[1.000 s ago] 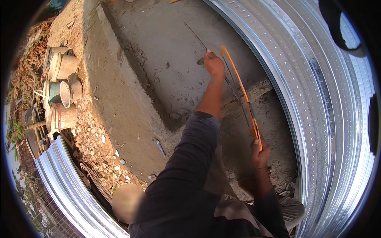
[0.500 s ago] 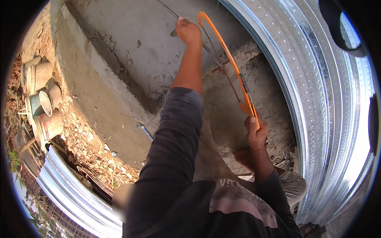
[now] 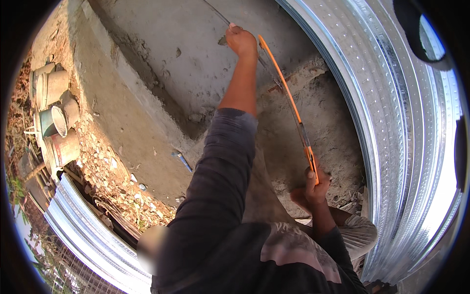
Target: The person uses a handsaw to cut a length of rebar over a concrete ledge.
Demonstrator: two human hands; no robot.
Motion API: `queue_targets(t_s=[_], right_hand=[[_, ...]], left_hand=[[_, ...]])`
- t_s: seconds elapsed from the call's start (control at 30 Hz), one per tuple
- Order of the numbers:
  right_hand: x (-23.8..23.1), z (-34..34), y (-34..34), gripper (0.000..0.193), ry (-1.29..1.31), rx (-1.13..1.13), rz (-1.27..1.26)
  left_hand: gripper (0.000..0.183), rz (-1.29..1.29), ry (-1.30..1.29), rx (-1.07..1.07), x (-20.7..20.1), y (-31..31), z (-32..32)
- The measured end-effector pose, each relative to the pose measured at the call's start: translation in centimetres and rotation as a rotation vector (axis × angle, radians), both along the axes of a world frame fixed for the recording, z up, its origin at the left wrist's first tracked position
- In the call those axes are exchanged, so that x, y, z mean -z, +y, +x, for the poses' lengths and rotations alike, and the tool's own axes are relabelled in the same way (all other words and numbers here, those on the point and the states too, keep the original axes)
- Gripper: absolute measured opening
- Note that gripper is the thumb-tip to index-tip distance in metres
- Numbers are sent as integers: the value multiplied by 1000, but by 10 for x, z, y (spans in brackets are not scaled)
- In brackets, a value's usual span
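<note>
My left hand [image 3: 242,41] reaches far forward, its fingers closed round a thin dark metal rod [image 3: 215,11]. The rod slants in from the top edge and comes out on the near side of the hand, toward the hacksaw. In my right hand [image 3: 318,186], low at the right, is the handle of an orange hacksaw [image 3: 285,87]. Its bow frame points away from me, seen nearly edge-on. The blade mostly hides behind the frame and crosses near the rod's lower part; whether they touch, I cannot tell.
Perforated metal decking sheets [image 3: 391,147] curve along the right, with more ribbed metal sheets [image 3: 85,220] at the lower left. Several dirty buckets [image 3: 53,88] stand beyond a concrete ledge [image 3: 122,122] on the left. A small blue-handled object [image 3: 184,161] lies by my left sleeve.
My right hand has drawn the hacksaw back toward me, and its frame has turned nearly edge-on. My left hand still grips the rod. The view has shifted slightly.
</note>
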State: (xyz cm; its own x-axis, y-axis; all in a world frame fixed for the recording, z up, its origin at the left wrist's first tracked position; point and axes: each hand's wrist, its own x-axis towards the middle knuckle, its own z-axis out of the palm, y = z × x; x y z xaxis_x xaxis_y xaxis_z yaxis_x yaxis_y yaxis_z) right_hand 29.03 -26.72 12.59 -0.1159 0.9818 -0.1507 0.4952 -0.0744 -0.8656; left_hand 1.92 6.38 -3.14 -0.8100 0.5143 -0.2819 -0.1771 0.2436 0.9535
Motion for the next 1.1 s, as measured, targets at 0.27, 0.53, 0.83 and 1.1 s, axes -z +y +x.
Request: queue_targets(t_s=[0.27, 0.53, 0.83, 1.1], right_hand=[[28, -43, 83, 50, -7, 71, -190], [6, 32, -23, 52, -39, -47, 50], [9, -1, 10, 55, 9, -34, -41], [20, -17, 72, 51, -34, 51, -240]], left_hand=[[46, 61, 21, 8, -2, 7, 6], [45, 44, 112, 45, 17, 7, -4], [44, 34, 66, 17, 26, 9, -13], [45, -14, 26, 52, -16, 10, 18]])
